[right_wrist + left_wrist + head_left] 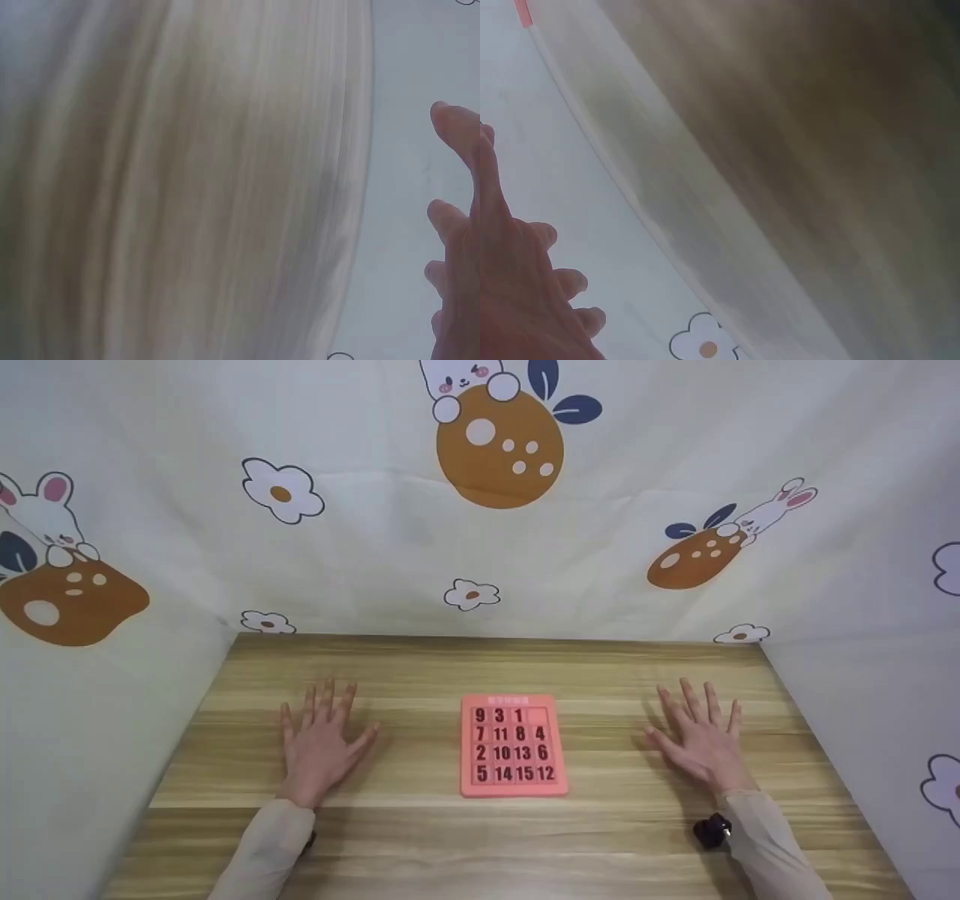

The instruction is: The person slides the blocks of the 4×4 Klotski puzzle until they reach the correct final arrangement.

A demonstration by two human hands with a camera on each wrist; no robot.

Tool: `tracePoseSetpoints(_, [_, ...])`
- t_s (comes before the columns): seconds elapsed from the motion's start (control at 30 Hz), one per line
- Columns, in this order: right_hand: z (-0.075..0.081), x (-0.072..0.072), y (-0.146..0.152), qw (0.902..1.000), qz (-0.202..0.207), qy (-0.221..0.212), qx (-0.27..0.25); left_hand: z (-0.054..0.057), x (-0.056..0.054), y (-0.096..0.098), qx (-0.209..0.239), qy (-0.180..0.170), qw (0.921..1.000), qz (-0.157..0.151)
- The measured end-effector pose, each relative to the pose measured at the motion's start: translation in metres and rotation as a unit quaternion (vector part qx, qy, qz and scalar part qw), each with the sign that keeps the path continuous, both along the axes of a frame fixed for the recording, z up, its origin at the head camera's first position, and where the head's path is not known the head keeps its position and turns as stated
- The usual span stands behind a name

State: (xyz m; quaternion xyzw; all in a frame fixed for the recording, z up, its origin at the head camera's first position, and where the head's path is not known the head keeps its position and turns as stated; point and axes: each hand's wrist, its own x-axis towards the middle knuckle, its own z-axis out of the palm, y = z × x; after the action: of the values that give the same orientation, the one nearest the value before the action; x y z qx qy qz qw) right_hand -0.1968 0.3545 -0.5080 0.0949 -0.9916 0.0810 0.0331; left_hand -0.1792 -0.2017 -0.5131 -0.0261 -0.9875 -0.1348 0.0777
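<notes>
Pink rectangular number-tile puzzle on brown wood-grain tabletop, left hand at 9 o'clock, right hand at 3, all fingers apart.

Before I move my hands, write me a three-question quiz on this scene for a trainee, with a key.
1. In the head view, which corner of the puzzle is empty?
A) top left
B) top right
C) bottom left

2. True or false: neither the left hand nor the right hand touches the puzzle.

3. Fill in the blank: from left to right in the head view, the bottom row reads 5, 14, 15, ___.

Key: 1. B; 2. True; 3. 12
</notes>
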Motion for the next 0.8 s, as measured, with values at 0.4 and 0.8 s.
tracePoseSetpoints(0.4, [-0.005,-0.010,-0.037,0.9985,0.050,-0.005,-0.021,-0.001,0.000,0.037,-0.010,0.000,0.9988,-0.048])
tracePoseSetpoints(0.8, [0.009,-0.011,-0.065,0.9917,0.125,-0.001,-0.029,0.001,0.010,0.089,-0.034,-0.054,0.9881,-0.140])
